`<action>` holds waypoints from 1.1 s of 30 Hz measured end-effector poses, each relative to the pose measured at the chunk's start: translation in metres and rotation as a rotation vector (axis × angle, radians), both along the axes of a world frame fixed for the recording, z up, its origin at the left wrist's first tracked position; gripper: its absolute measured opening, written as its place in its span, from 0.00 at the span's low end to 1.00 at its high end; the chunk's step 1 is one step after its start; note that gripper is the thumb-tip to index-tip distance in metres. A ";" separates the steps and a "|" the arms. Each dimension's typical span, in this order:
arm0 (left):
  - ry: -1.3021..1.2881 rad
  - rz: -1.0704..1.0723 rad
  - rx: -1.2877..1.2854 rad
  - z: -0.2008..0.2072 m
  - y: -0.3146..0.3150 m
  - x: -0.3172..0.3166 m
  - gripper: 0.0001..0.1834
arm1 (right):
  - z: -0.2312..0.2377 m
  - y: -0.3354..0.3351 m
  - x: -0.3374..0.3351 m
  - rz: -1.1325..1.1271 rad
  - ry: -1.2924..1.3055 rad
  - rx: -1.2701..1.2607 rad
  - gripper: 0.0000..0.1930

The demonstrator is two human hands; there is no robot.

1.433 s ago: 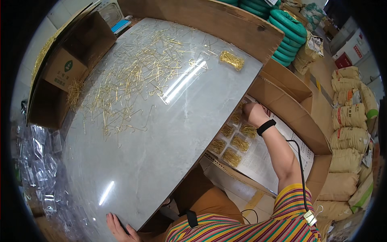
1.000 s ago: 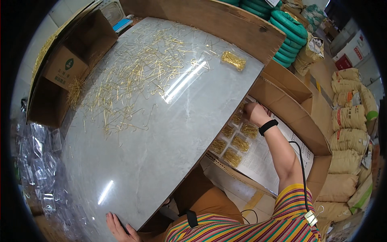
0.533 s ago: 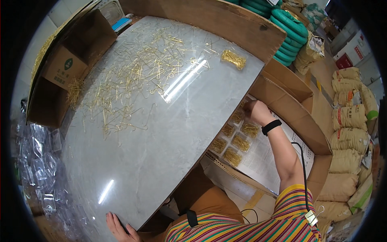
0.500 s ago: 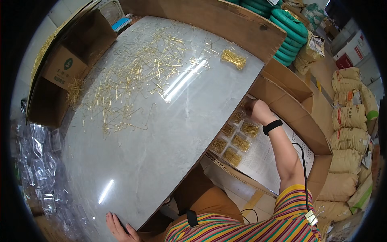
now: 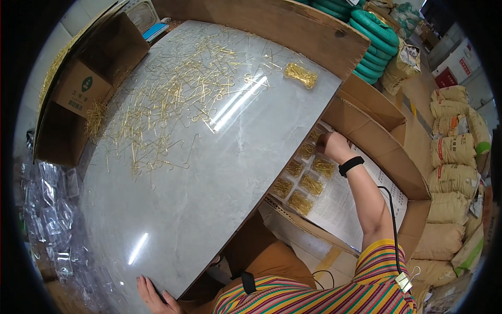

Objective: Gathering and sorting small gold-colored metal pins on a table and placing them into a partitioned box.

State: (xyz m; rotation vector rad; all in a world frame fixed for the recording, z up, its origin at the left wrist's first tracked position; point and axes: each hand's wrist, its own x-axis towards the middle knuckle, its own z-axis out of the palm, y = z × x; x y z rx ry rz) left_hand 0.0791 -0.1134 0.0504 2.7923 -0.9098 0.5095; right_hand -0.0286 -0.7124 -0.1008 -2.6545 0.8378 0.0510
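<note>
My right hand (image 5: 334, 146) reaches down into an open cardboard box (image 5: 384, 141) to the right of the table, its fingers bent together and their tips hidden. Whatever they hold cannot be made out. Beside and below that hand sit several clear plastic packs of gold wire hooks (image 5: 311, 184), lined up in rows on printed paper (image 5: 340, 212). My left hand (image 5: 154, 298) rests on the near left edge of the grey table (image 5: 209, 204), fingers stretched out and holding nothing. Loose gold wire hooks (image 5: 183, 89) are strewn over the table's far left part.
One filled pack of hooks (image 5: 300, 75) lies at the table's far right corner. A wooden board (image 5: 272, 21) walls the far edge. At left are a brown bin (image 5: 117, 44) and a heap of clear plastic cases (image 5: 52, 220). Stacked sacks (image 5: 452, 180) stand at right.
My right hand has shifted very slightly, uncovering a little more of the far packs beside it. My left hand stays in place on the table edge. The view has moved a touch.
</note>
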 end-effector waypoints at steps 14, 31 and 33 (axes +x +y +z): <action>0.004 0.008 0.002 -0.001 0.003 0.000 0.22 | 0.014 0.003 0.024 0.101 0.254 -0.104 0.15; 0.003 0.005 -0.016 -0.001 0.003 0.001 0.23 | -0.041 -0.018 -0.025 -0.323 -0.367 0.303 0.13; 0.007 -0.007 -0.024 -0.001 0.003 0.001 0.23 | -0.052 -0.028 -0.030 -0.355 -0.371 0.385 0.14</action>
